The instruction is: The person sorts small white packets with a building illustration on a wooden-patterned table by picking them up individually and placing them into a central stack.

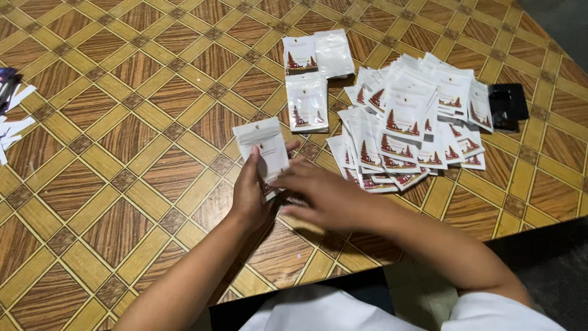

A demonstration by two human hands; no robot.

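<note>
My left hand [250, 191] holds a small white pouch [262, 147] upright by its lower edge, just above the table. My right hand [324, 196] is at the pouch's bottom right corner, fingers touching it. The pouch is white with a small dark red print. To the right lies a loose heap of several like pouches [410, 122], fanned out and overlapping. Three more pouches [308, 101] lie apart behind my hands, near the table's middle.
The table [122, 184] has a brown and yellow lattice pattern; its front edge runs diagonally at the lower right. A black flat object [507, 105] lies right of the heap. White paper scraps [12, 122] and a dark item sit at the far left edge.
</note>
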